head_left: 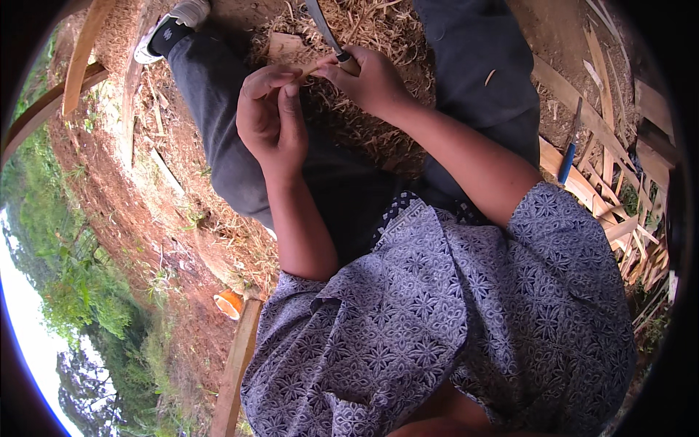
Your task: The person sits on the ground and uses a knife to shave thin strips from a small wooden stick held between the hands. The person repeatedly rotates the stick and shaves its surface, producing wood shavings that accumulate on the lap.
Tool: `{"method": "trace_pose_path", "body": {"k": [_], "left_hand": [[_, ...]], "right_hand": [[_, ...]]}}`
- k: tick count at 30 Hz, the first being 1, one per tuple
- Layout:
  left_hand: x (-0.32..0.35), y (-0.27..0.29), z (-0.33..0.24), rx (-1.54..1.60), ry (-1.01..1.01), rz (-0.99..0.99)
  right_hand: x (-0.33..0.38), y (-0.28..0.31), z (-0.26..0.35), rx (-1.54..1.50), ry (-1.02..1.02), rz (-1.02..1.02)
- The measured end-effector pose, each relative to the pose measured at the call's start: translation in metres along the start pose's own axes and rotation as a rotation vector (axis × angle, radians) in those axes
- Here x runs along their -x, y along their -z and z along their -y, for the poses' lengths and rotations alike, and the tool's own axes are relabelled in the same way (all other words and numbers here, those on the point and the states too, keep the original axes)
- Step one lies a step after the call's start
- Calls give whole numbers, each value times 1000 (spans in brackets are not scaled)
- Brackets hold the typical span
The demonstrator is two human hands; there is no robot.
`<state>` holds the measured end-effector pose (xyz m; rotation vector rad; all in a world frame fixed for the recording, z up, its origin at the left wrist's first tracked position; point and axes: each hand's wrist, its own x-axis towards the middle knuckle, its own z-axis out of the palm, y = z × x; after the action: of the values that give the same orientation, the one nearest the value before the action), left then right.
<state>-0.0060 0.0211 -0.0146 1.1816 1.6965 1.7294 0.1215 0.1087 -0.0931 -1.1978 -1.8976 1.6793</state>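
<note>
Between the thumb and fingers of my left hand [273, 120] is a small, pale strip of wood [312, 69], pinched near its end. My right hand [375, 84] is closed around the handle of a curved knife [324, 28], whose dark blade points up and away from me. The right thumb reaches to the other end of the strip, so the two hands nearly meet over the gap between my legs. My right fingers hide most of the knife's handle.
Wood shavings [386, 138] cover the ground between my trousered legs. To the right, a blue-handled tool [567, 162] with a thin blade lies on long wooden slats [582, 95]. An orange object [228, 304] sits at the left, by a wooden beam [239, 368].
</note>
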Motion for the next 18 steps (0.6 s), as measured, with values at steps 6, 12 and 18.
{"method": "trace_pose_path", "body": {"k": [6,12,18], "left_hand": [[1,0,0,-23,8,20],[-3,-3,3,24,9,-20],[-2,0,4,21,14,-44]], "right_hand": [[-6,2,2,73,-44,8],[-11,1,-16,138,-226,-95],[-3,7,5,-220,-145,-45]]}}
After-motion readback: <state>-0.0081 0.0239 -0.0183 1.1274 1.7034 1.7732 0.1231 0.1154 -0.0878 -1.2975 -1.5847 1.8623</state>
